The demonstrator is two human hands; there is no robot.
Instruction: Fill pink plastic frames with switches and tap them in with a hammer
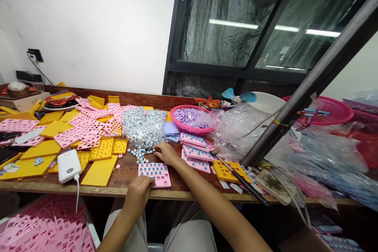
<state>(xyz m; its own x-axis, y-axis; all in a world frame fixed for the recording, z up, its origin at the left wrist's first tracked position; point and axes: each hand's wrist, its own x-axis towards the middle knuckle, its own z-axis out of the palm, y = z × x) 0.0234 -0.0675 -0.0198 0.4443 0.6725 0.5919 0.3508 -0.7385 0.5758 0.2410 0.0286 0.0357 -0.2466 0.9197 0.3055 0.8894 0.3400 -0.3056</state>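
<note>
A pink keyboard base [162, 181] lies near the table's front edge. Blue-and-white key switches sit in its upper rows; several square openings show at the lower right. My left hand [138, 192] is closed at the base's lower left, its curled fingers over that edge and hiding part of it. Beyond the base, my right hand [167, 153] has its fingers bent together at the edge of a scatter of loose key switches [140, 154]. Whatever is between those fingertips is too small to make out. Behind them, a clear plastic bag [144, 126] bulges with more switches.
Pink bases with switches [196, 153] are stacked on the right, below a pink basket [174, 115] of purple pieces. Yellow panels [100, 171], pink plates [85, 124] and a white power bank [69, 166] crowd the left. A hammer-like tool [242, 179] and slanting metal pole [295, 94] stand right.
</note>
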